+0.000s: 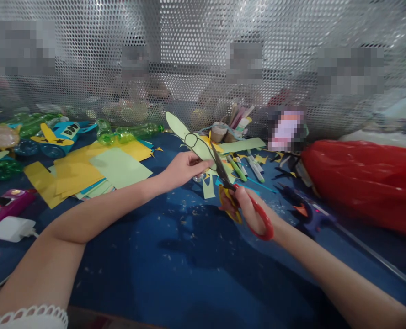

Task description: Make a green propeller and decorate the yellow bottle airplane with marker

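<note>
The blue worktop [189,278] extends across the foreground. The right hand [249,208] holds scissors [227,183] with red and yellow handles; its fingers are closed around the loops, and the blades point up and away at the right edge of a pale green paper strip [175,124]. The left hand [182,168] pinches this strip near its lower end between thumb and fingers. The strip is tilted above the worktop and bears a black outline with a circle. To the right lies a glue gun [316,218], near a red plastic bag [367,183]. Yellow paper sheets [76,169] lie left; green plastic bottles [137,132] lie beyond them. A perforated metal panel [189,55] stands behind.
</note>
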A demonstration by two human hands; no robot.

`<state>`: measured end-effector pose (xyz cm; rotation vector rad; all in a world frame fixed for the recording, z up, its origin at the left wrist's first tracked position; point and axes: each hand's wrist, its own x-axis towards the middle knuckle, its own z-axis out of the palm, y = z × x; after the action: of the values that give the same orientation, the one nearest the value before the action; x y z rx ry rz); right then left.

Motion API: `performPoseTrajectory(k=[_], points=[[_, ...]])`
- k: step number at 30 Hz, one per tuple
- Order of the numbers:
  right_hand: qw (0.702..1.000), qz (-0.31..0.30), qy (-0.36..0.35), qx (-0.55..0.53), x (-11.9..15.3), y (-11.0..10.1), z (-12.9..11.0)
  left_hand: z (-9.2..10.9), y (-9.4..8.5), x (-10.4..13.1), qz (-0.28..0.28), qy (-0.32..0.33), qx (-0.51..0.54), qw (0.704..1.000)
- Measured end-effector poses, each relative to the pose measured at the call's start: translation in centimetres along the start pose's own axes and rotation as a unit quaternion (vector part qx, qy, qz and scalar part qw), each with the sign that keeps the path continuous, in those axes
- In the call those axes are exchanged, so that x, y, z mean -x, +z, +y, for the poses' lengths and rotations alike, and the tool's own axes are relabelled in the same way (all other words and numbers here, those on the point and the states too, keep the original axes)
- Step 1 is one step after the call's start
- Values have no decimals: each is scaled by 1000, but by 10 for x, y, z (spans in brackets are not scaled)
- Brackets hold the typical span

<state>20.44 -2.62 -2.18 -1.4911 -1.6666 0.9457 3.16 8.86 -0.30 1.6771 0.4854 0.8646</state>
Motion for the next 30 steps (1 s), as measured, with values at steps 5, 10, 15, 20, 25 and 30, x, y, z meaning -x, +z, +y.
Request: performPoseTrajectory(k=[5,10,15,20,25,30], points=[[1000,-6,10,-16,0,1,-2,0,0,0,4,-7,-4,1000],[999,4,26,-19,0,1,-3,4,1,1,10,-8,0,1000],[999,12,31,-31,1,1,-6,4,-3,0,17,-7,8,1000],[998,17,41,-42,0,-2,-4,-1,-10,-6,64,-5,0,998],[998,11,47,-32,0,-4,-1,-7,-11,-8,74,1,3,997],[998,17,61,-31,0,-2,-6,-7,-11,-8,76,6,3,997]])
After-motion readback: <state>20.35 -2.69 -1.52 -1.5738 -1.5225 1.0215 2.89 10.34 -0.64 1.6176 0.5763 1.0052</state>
